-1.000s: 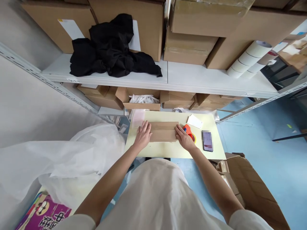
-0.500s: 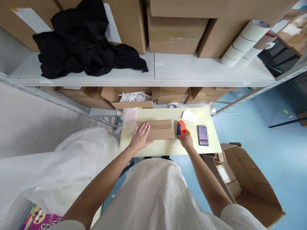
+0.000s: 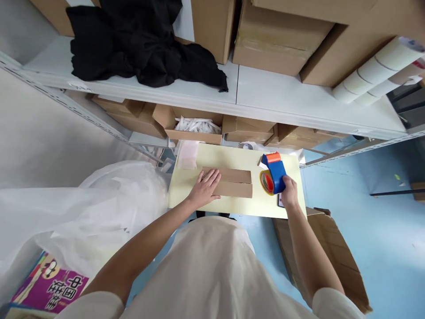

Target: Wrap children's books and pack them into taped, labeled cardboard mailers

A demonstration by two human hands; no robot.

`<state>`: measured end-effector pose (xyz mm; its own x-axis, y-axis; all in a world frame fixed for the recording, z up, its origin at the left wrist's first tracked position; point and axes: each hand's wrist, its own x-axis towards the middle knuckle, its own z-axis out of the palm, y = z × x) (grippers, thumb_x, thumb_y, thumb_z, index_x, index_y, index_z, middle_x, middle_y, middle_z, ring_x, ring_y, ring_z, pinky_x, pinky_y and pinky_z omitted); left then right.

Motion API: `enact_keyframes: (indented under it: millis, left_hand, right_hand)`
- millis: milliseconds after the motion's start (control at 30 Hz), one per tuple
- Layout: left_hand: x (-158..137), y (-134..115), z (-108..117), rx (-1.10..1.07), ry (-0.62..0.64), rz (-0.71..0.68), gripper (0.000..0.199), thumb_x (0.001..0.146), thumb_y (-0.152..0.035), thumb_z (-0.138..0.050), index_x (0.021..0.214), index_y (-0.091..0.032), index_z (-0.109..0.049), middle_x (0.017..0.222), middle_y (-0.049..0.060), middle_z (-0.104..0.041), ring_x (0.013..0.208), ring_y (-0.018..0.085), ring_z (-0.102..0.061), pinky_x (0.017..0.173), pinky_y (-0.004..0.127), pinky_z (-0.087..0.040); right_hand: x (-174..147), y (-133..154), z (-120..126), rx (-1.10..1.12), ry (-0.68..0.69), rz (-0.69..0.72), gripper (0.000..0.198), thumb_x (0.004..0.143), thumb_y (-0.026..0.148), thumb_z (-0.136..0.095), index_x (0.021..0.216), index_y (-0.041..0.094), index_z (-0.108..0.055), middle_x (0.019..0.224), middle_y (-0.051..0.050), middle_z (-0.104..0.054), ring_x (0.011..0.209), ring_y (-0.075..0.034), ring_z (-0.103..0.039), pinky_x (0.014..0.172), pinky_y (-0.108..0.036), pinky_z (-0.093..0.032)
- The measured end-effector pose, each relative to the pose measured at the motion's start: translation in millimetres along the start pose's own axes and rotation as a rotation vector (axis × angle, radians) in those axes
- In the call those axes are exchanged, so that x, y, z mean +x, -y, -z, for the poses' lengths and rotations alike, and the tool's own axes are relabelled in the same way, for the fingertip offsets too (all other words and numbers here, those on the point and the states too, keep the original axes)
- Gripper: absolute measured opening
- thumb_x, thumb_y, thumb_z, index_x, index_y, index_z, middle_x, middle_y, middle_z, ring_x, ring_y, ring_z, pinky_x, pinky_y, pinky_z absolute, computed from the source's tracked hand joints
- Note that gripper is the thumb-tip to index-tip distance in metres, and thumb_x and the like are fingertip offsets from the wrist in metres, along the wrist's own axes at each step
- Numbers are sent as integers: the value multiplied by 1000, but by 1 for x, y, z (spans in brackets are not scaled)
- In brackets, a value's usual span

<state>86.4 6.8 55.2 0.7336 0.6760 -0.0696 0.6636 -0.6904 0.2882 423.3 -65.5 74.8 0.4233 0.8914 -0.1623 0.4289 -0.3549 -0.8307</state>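
A small closed cardboard box [image 3: 236, 182] lies on the pale yellow table [image 3: 229, 157], a seam running along its top. My left hand [image 3: 206, 188] rests flat on the box's left end, fingers spread. To the right of the box, my right hand [image 3: 290, 191] grips a blue and orange tape dispenser [image 3: 277, 173] by its handle, raised above the table. A roll of tape with a yellow rim sits in the dispenser. Partly hidden behind my right hand is a phone [image 3: 280, 200]. A white box [image 3: 262, 163] shows only in part behind the dispenser.
Behind the table, a grey shelf [image 3: 265, 97] carries cartons, black cloth [image 3: 139, 48] and white rolls [image 3: 375, 71]. Below it stands an open carton of white pieces [image 3: 197, 125]. White sheeting [image 3: 99, 208] bulges at left; a large open carton [image 3: 335, 257] is at lower right.
My right hand has lifted the tape dispenser off the table and turned it, moving it rightward. My left hand stays on the cardboard box. The whole view has shifted slightly.
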Motion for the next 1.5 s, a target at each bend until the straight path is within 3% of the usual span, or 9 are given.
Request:
enact_keyframes:
  millis: [67,233,400,633,933,1133,1333,1400,1500]
  left_hand:
    - [0,-4,-1,-11,1,-7,82,81,-51,-54,147,-15,-20,152,13,-21,141,31,-16,114,52,-1]
    - [1,-8,-1,-20,-12,-22,83,80,-50,-56,147,-16,-21,152,14,-24,141,32,-16,114,52,-4]
    - [-1,-4,-7,-45,-18,-4,81,79,-49,-57,145,-13,-26,147,17,-33,140,32,-19,114,52,-3]
    - [-11,5,-20,-107,-4,68,70,78,-45,-61,137,-17,-39,142,17,-42,140,32,-19,113,53,-11]
    - [10,-16,-35,-86,-32,-78,59,85,-35,-53,139,-19,-36,146,12,-37,138,26,-27,114,53,-3]
    - [5,-19,-40,-162,-16,-72,56,85,-30,-52,139,-19,-37,147,11,-35,139,26,-24,112,53,-12]
    - [27,-37,-19,-746,-188,285,47,91,-44,-37,127,-17,-52,129,12,-56,119,25,-51,102,45,-38]
    - [40,-45,-14,-1089,-151,396,49,93,-47,-32,126,-17,-52,122,11,-61,107,22,-59,88,39,-48]
    - [53,-52,-12,-1458,-71,494,47,82,-55,-53,112,-19,-62,111,9,-66,98,20,-62,77,31,-50]
  right_hand:
    - [-4,29,-1,111,-46,21,49,82,64,-32,60,21,-43,53,-1,-43,50,-14,-37,46,-28,-32]
    - [9,86,-40,130,324,94,54,73,69,-50,55,19,-43,51,2,-38,48,-9,-32,44,-24,-28]
    - [30,93,-59,57,519,116,53,70,67,-56,56,17,-48,50,3,-41,48,-8,-35,44,-23,-28]
    - [32,104,-74,-117,575,217,52,72,65,-54,53,18,-47,48,4,-41,47,-8,-35,45,-22,-29]
    - [42,58,-36,-240,502,217,50,70,63,-56,51,17,-48,48,4,-42,47,-9,-36,45,-23,-29]
    - [35,26,-23,-82,478,118,49,72,62,-54,53,18,-46,49,5,-38,47,-8,-33,45,-23,-27]
    - [34,29,-26,-60,547,161,49,72,61,-56,51,19,-40,48,6,-33,46,-7,-30,43,-22,-23]
    - [35,27,-25,-38,551,165,50,73,61,-54,51,19,-38,48,6,-32,46,-7,-29,43,-23,-22]
    - [36,23,-24,-21,569,176,51,72,63,-55,50,20,-37,48,6,-32,45,-7,-29,42,-23,-22]
